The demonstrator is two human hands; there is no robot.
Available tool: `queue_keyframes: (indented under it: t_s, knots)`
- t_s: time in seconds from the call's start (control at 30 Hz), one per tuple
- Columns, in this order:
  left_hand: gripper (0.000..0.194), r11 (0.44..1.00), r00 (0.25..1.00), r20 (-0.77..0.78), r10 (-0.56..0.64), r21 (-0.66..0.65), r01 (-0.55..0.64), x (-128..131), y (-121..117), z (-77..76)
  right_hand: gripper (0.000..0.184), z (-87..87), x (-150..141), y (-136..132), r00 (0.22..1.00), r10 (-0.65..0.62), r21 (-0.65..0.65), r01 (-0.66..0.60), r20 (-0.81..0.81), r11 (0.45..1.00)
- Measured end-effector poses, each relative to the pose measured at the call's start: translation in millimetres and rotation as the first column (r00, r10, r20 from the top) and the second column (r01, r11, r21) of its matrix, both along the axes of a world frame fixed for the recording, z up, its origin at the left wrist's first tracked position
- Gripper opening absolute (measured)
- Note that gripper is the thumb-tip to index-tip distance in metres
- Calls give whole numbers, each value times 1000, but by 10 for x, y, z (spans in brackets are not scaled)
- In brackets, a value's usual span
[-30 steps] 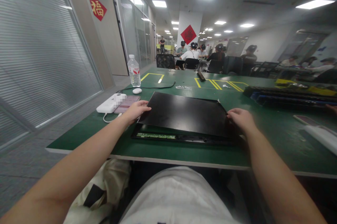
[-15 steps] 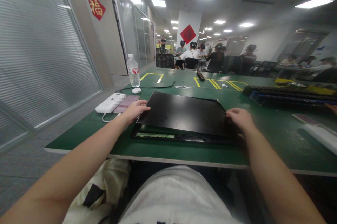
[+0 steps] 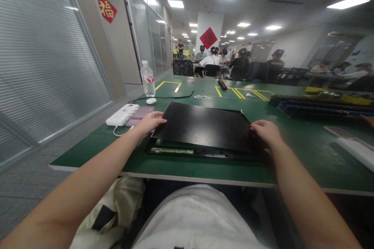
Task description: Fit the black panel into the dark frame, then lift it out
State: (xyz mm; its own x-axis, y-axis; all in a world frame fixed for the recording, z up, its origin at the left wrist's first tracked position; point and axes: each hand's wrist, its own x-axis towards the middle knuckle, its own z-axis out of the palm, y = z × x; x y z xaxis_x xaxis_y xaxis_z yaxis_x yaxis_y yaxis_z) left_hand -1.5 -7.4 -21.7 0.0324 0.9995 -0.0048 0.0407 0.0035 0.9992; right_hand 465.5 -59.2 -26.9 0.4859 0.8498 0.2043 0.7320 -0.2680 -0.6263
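Observation:
A glossy black screen panel (image 3: 201, 125) lies tilted over a shallow black frame (image 3: 224, 154), its left side raised. Along the frame's near edge a green circuit board strip (image 3: 172, 150) shows; the rest of the frame's inside is hidden beneath the panel. My left hand (image 3: 152, 122) grips the panel's left edge, thumb on top and fingers at the rim. On the opposite side, my right hand (image 3: 265, 130) pinches the right edge, where panel and frame come close together; which of the two it holds I cannot tell.
On the green table (image 3: 96, 149) at the left are a white power bank (image 3: 121, 115), a phone (image 3: 140, 115), a white earbud case (image 3: 151, 101) and a water bottle (image 3: 148, 79). Dark stacked parts (image 3: 309, 105) lie at the right. Several people sit at tables behind.

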Motion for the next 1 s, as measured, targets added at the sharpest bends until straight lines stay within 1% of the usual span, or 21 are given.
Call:
queue_keyframes:
  t_s: [0.1,0.23,0.37,0.5,0.6,0.7,0.8,0.9,1.0]
  knots:
    - [48,1000,1000,-15,-1,7,1,-14,21,-19,10,-5,6,-1,1000,-9,-16,9,-10,1000]
    - [50,1000,1000,2,-15,7,15,-19,50,-47,12,-23,25,10,999,4,-9,-4,-33,1000]
    - [58,998,1000,19,1,58,-2,-14,54,-41,15,-26,30,26,999,-8,-2,8,-48,1000]
    - [61,990,1000,-21,13,137,-10,-25,37,-12,16,0,8,18,998,-6,8,6,-62,1000]
    - [61,991,999,-42,9,131,-3,-50,34,-17,15,15,-1,5,998,-6,-5,6,-62,1000]
    - [60,994,993,-115,13,113,1,-84,57,-50,16,5,13,4,998,-9,-10,8,-70,1000]
    - [59,990,971,-234,47,138,-14,-117,93,-85,18,-17,40,15,997,-11,-3,11,-71,1000]
    - [57,985,935,-348,73,173,-13,-135,105,-97,18,-31,64,31,998,-1,6,2,-60,1000]
    - [50,977,886,-457,73,211,29,-139,91,-90,18,-36,82,44,998,7,8,-6,-60,1000]
